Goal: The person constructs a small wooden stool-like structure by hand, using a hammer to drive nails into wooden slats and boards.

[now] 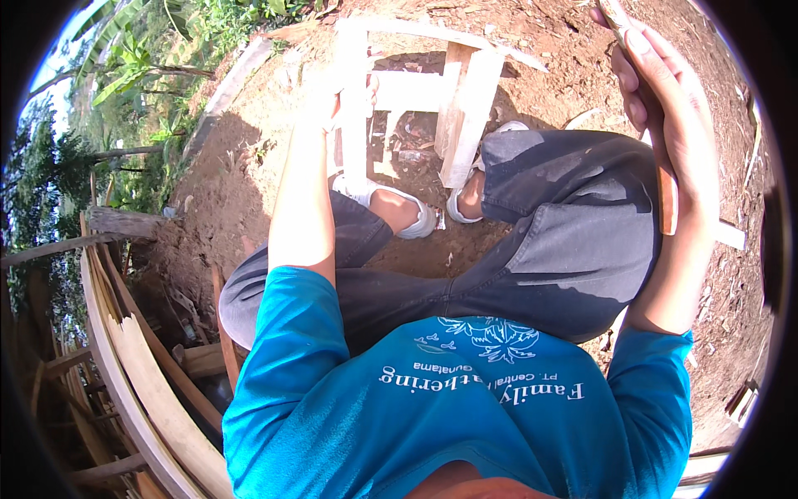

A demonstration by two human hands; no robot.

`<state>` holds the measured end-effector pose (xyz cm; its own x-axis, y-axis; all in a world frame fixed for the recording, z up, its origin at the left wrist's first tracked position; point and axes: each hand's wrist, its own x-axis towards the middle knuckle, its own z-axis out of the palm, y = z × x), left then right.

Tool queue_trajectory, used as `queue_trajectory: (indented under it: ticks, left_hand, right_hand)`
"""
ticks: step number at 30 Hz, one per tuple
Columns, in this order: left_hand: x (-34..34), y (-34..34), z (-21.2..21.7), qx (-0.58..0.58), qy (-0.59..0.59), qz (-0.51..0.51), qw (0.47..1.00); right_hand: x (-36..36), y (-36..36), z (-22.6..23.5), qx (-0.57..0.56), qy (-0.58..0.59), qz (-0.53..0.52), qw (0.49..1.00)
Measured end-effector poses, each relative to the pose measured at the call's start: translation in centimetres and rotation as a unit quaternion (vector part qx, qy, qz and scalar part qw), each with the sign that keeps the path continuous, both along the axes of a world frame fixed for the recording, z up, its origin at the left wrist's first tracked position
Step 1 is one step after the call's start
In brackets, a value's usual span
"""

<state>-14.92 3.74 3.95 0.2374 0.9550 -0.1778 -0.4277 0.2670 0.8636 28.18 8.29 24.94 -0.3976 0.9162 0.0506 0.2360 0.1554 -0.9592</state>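
A small frame of pale wooden boards (471,116), shaped like a low stool, stands on the ground before my feet. My left hand (331,98) is closed on its left upright; strong sunlight washes out most of the hand, but fingertips show on the board's far side. Raised at the upper right, my right hand (675,96) grips a long brown wooden handle (667,204). The handle's lower end lies along my wrist, and its other end runs out of the picture at the top, so the tool's head is hidden. Between the two hands there is a wide gap.
I sit with bent knees in dark trousers (582,216), white shoes (420,218) beside the frame. Long planks (137,374) are stacked at the lower left. A pale wood piece (730,235) lies by my right forearm. Chips litter the brown soil (199,208); plants (125,71) grow at the far left.
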Motion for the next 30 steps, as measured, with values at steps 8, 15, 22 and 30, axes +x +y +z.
queue_trajectory:
  ticks: [8,15,22,30]
  left_hand:
    - [0.3,-0.8,0.0,-0.026,0.026,0.020,0.999]
    - [-1.0,-1.4,0.0,-0.105,0.096,0.107,0.984]
    - [-2.4,2.6,-0.9,-0.149,0.058,0.133,0.978]
    - [-6.4,1.1,-3.4,-0.191,0.059,0.225,0.954]
  right_hand:
    - [-1.1,-1.0,1.2,-0.013,0.047,-0.024,0.999]
    - [-1.6,-1.1,1.1,-0.022,0.055,-0.034,0.998]
    - [0.7,0.4,-1.4,-0.046,0.033,-0.045,0.997]
    - [-1.5,-0.7,-0.3,-0.031,-0.025,-0.046,0.998]
